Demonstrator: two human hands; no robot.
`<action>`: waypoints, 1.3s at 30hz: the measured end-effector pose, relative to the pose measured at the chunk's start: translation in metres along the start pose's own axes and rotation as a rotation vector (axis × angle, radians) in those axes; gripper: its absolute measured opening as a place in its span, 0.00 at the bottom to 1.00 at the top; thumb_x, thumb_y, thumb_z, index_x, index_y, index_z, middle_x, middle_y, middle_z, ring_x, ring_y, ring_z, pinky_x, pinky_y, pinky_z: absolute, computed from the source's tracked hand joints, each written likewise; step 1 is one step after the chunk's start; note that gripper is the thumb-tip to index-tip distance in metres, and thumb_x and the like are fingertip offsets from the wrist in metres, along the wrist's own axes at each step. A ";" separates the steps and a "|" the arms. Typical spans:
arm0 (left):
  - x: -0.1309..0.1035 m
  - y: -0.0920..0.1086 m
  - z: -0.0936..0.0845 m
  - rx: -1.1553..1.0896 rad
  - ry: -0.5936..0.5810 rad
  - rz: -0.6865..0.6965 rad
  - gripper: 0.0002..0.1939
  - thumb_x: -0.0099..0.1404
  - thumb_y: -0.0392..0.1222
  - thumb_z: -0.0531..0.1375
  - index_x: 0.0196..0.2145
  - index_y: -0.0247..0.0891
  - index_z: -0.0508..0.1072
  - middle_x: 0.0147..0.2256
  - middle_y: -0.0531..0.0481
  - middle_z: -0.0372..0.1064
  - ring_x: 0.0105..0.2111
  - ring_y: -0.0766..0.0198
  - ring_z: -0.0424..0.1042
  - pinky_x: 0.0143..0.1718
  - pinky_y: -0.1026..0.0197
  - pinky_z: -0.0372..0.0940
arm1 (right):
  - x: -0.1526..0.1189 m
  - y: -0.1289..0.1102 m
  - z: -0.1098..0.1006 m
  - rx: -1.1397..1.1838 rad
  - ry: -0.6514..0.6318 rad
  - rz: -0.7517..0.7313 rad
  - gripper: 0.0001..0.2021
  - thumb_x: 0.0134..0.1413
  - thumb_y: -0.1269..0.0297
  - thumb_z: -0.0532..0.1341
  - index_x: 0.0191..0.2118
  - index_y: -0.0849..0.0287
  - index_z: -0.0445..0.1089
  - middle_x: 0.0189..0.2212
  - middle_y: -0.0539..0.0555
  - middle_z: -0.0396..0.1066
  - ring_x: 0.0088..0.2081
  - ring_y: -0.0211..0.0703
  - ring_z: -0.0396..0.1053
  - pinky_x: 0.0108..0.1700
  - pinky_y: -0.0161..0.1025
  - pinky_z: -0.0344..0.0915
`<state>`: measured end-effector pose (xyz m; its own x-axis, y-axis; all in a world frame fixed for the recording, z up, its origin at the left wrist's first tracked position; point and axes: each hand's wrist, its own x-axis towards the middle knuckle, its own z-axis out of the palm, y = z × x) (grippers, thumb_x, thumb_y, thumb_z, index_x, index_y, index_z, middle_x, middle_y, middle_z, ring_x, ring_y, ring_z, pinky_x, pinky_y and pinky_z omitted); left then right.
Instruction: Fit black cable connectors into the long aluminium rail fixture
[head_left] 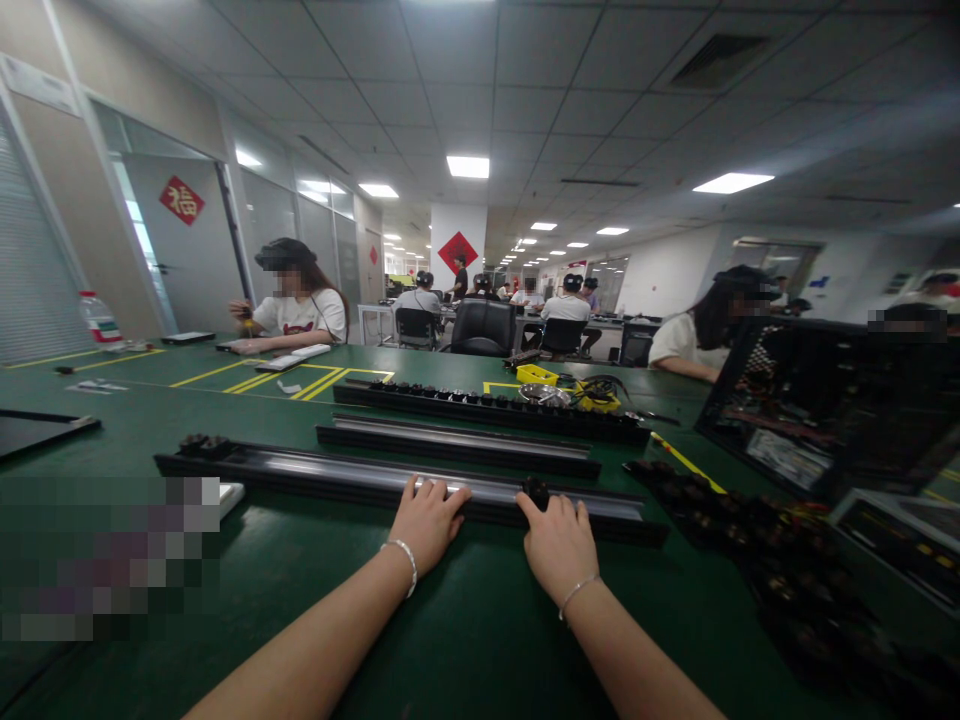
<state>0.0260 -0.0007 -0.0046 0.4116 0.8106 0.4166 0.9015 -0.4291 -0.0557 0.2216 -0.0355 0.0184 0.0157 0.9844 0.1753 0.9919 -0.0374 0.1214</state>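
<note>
On the near part of the bench: the long rail lies crosswise, its shiny channel facing up; some black blocks sit at its left end.
Handling of the long rail: in my judgement it is stiff, and rather light for its length; the channel looks smooth, so a fingertip or a small piece could slip along it.
Where to take hold: I judge the two side walls as best, with the hands well apart, because a hold at only one place may let an end swing.
Left hand: its curved fingers rest on the long rail near the middle, the thumb a little apart; I cannot tell if they grip it.
Right hand: its bent fingers are over the long rail, at the small black part; whether this part is pinched or only touched, I cannot tell.
Behind the long rail: the middle rail, then the far rail with a row of dark pieces.
Right side: a heap of black parts and an open computer case.
Farther back: a yellow tray.
</note>
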 end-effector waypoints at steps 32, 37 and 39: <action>0.000 -0.001 0.003 0.003 0.007 -0.002 0.18 0.63 0.43 0.55 0.51 0.52 0.64 0.38 0.50 0.66 0.42 0.57 0.64 0.55 0.45 0.47 | -0.001 0.013 -0.002 -0.001 0.009 0.032 0.25 0.53 0.67 0.52 0.57 0.42 0.58 0.46 0.60 0.66 0.53 0.55 0.58 0.54 0.58 0.42; 0.000 0.000 0.003 0.010 0.003 -0.001 0.17 0.63 0.44 0.55 0.50 0.51 0.64 0.38 0.50 0.66 0.42 0.57 0.65 0.55 0.45 0.47 | 0.001 0.018 -0.003 0.073 0.001 0.086 0.28 0.50 0.47 0.56 0.58 0.38 0.56 0.49 0.59 0.64 0.56 0.62 0.55 0.53 0.69 0.37; 0.000 0.000 0.003 0.009 0.011 0.000 0.17 0.63 0.44 0.55 0.50 0.51 0.65 0.38 0.50 0.66 0.42 0.57 0.65 0.54 0.45 0.47 | 0.003 0.021 -0.002 0.143 0.059 0.101 0.30 0.50 0.43 0.53 0.60 0.38 0.53 0.51 0.59 0.63 0.56 0.60 0.55 0.54 0.67 0.40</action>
<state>0.0264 0.0007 -0.0077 0.4102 0.8061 0.4265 0.9027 -0.4254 -0.0640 0.2420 -0.0334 0.0233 0.1126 0.9649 0.2374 0.9936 -0.1064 -0.0388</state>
